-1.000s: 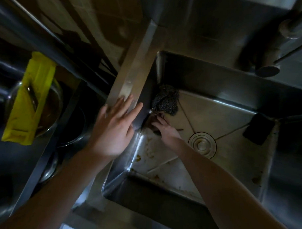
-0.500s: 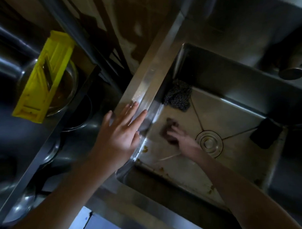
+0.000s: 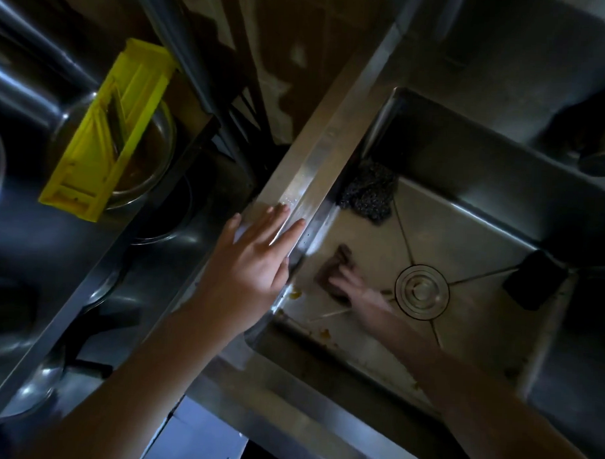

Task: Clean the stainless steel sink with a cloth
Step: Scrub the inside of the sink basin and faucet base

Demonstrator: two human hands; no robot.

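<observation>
The stainless steel sink fills the right half of the head view, its floor smeared and dotted with orange food bits along the near and left edges. My right hand, blurred by motion, presses a dark brown cloth onto the sink floor just left of the round drain. My left hand rests flat with straight fingers on the sink's left rim.
A dark steel-wool scourer lies in the sink's far left corner and a black sponge against the right wall. The tap spout hangs at top right. On the left, a yellow slicer lies across a glass bowl beside stove burners.
My right hand with the cloth has slid from near the scourer toward me and the drain, rubbing the sink floor. My left hand stays on the rim. The camera has shifted.
</observation>
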